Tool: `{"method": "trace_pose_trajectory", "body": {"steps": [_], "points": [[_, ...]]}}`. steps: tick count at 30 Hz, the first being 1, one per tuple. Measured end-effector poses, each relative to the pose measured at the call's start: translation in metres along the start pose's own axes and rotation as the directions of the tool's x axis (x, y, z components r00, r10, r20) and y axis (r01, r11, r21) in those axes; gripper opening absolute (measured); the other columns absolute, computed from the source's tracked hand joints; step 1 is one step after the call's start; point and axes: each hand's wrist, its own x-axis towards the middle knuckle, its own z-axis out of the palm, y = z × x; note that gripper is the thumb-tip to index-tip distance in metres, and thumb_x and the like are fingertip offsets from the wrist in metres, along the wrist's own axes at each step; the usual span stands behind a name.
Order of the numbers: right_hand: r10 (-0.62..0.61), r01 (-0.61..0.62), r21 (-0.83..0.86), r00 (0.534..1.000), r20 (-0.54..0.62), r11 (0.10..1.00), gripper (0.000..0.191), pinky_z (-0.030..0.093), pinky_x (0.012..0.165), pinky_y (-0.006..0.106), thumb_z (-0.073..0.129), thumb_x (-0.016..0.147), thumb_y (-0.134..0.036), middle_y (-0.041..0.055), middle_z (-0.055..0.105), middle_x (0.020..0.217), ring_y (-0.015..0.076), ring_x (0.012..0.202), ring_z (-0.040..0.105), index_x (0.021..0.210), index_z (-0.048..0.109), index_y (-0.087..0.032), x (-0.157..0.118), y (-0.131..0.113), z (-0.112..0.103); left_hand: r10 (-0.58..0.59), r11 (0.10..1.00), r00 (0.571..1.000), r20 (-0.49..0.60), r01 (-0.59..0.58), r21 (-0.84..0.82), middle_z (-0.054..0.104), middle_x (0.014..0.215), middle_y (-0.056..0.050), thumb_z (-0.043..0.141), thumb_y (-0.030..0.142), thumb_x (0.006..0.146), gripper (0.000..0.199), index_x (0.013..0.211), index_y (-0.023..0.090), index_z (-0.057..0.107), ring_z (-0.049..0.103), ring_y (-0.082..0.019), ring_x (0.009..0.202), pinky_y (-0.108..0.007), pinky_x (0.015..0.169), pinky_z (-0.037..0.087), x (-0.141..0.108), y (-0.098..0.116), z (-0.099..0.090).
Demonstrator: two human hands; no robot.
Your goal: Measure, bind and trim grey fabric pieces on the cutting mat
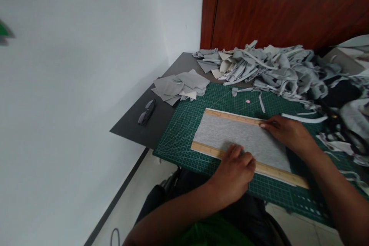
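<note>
Heathered grey cloth [236,134]; pale tan rulers [207,150]; white-gridded green mat [181,134]; red-brown wood-grained panel [282,7].

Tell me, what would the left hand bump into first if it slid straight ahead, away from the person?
Probably the gray fabric just past the left hand's fingers, then the far wooden ruler; fingertip height is hard to judge.

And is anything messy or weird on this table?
A bit: the grey fabric scraps lie in a tangled heap at the back, and a thin strip strays onto the green cutting mat. The grey fabric piece with the wooden rulers looks flat. I see no spill.
</note>
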Motion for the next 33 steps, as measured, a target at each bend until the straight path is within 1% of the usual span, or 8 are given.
{"method": "trace_pose_trajectory", "body": {"steps": [7, 12, 14, 17, 20, 24, 29, 33], "points": [[0.034, -0.034, 0.098, 0.999, 0.002, 0.995, 0.043, 0.045, 0.064, 0.035, 0.06, 0.083, -0.065, 0.005, 0.07, 0.072, 0.0257, 0.069, 0.067, 0.091, 0.07, -0.024, 0.002, 0.001, -0.003, 0.001, 1.0, 1.0, -0.01, -0.001, -0.004, 0.064, 0.116, -0.01, 0.058, 0.011, 0.094, 0.027, 0.12, 0.007, 0.065, 0.051, -0.031, 0.125, -0.049, 0.121, 0.036, 0.0, 0.0, 0.0], [0.053, -0.05, 0.092, 0.998, -0.028, 0.995, 0.044, 0.044, 0.062, 0.035, 0.06, 0.08, -0.066, 0.0047, 0.067, 0.068, 0.0252, 0.065, 0.064, 0.086, 0.069, -0.024, 0.003, 0.002, -0.003, -0.003, 1.0, 1.0, -0.009, 0.003, 0.014, 0.064, 0.114, -0.011, 0.058, 0.012, 0.095, 0.028, 0.121, 0.007, 0.065, 0.052, -0.03, 0.123, -0.049, 0.12, 0.037, -0.001, 0.001, 0.001], [0.064, -0.062, 0.087, 0.998, -0.018, 0.994, 0.046, 0.044, 0.062, 0.035, 0.06, 0.08, -0.067, 0.005, 0.068, 0.07, 0.0256, 0.065, 0.065, 0.089, 0.071, -0.024, 0.004, 0.004, -0.001, -0.002, 1.0, 1.0, -0.003, 0.002, 0.03, 0.063, 0.113, -0.011, 0.058, 0.013, 0.095, 0.026, 0.12, 0.007, 0.065, 0.051, -0.031, 0.124, -0.05, 0.12, 0.037, -0.001, 0.002, 0.001], [0.045, -0.042, 0.087, 0.998, -0.034, 0.995, 0.049, 0.048, 0.068, 0.036, 0.057, 0.083, -0.067, 0.0066, 0.075, 0.08, 0.0271, 0.074, 0.069, 0.101, 0.074, -0.024, 0.004, 0.009, 0.002, 0.005, 0.999, 1.0, -0.002, -0.005, 0.044, 0.063, 0.112, -0.012, 0.057, 0.013, 0.096, 0.026, 0.119, 0.005, 0.065, 0.052, -0.031, 0.124, -0.05, 0.119, 0.038, -0.001, 0.002, 0.001], [0.008, -0.005, 0.078, 0.999, -0.042, 0.997, 0.053, 0.05, 0.071, 0.036, 0.055, 0.085, -0.068, 0.0076, 0.078, 0.087, 0.0276, 0.077, 0.071, 0.105, 0.076, -0.024, 0.004, 0.013, 0.005, 0.038, 0.998, 0.999, 0.004, -0.038, 0.045, 0.063, 0.112, -0.013, 0.056, 0.011, 0.097, 0.026, 0.121, 0.003, 0.063, 0.052, -0.029, 0.124, -0.045, 0.116, 0.042, 0.0, 0.002, 0.001], [0.039, -0.034, 0.088, 0.998, -0.053, 0.996, 0.056, 0.05, 0.068, 0.037, 0.055, 0.082, -0.072, 0.0078, 0.077, 0.082, 0.0284, 0.074, 0.071, 0.099, 0.076, -0.023, 0.005, 0.014, 0.006, 0.075, 0.996, 0.997, -0.005, -0.074, 0.046, 0.062, 0.114, -0.016, 0.052, 0.01, 0.099, 0.023, 0.118, 0.001, 0.063, 0.053, -0.028, 0.127, -0.041, 0.116, 0.043, 0.0, 0.001, 0.003], [0.046, -0.04, 0.073, 0.995, -0.09, 0.997, 0.062, 0.049, 0.066, 0.039, 0.052, 0.082, -0.08, 0.0081, 0.076, 0.079, 0.0299, 0.072, 0.071, 0.093, 0.075, -0.024, 0.004, 0.008, 0.007, 0.068, 0.995, 0.998, -0.009, -0.067, 0.075, 0.063, 0.119, -0.018, 0.053, 0.011, 0.101, 0.022, 0.118, 0.002, 0.063, 0.053, -0.029, 0.129, -0.043, 0.114, 0.046, 0.001, 0.002, 0.004], [0.061, -0.057, 0.058, 0.994, -0.087, 0.997, 0.06, 0.048, 0.064, 0.037, 0.055, 0.084, -0.077, 0.0078, 0.073, 0.075, 0.0287, 0.07, 0.069, 0.101, 0.074, -0.022, 0.002, 0.002, 0.004, 0.078, 0.995, 0.997, -0.001, -0.078, 0.056, 0.064, 0.117, -0.018, 0.055, 0.011, 0.1, 0.02, 0.117, 0.003, 0.062, 0.054, -0.028, 0.128, -0.042, 0.111, 0.048, 0.001, 0.001, 0.003]]}}
